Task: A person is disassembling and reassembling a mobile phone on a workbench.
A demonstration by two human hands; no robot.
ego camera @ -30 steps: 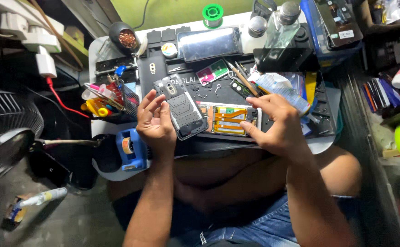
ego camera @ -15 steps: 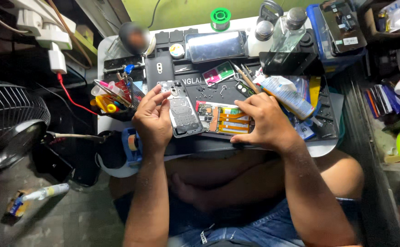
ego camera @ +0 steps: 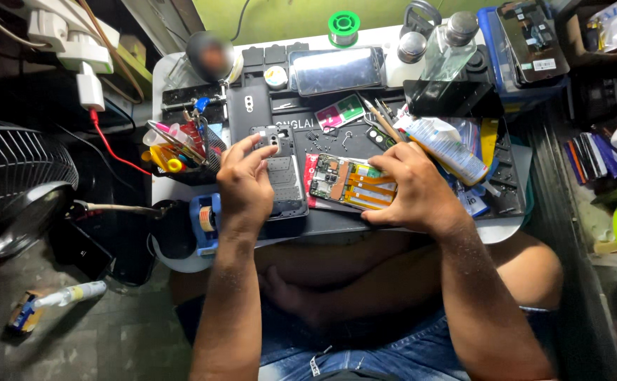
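Note:
My left hand (ego camera: pixel 243 185) pinches the top left corner of a grey phone frame (ego camera: pixel 285 180) that lies flat on the dark work mat (ego camera: pixel 322 219). Its fingertips sit by the frame's camera cutout. To the right lies an opened phone (ego camera: pixel 344 180) with a green board and orange flex cables. My right hand (ego camera: pixel 413 187) rests on that phone's right half, fingers curled over its edge. A few small screws (ego camera: pixel 319 144) lie on the mat above both phones. My crossed legs are under the table.
A tool cup with tweezers (ego camera: pixel 181 144) and a blue tape dispenser (ego camera: pixel 206 222) stand left of the mat. A phone screen (ego camera: pixel 337 70), glass bottles (ego camera: pixel 453 42), a green solder spool (ego camera: pixel 344 25) and a white tube (ego camera: pixel 449 148) crowd the back. A fan (ego camera: pixel 12 183) stands far left.
The grey frame, held tilted in my left hand before, now lies flat on the mat. My right hand has settled lower over the opened phone.

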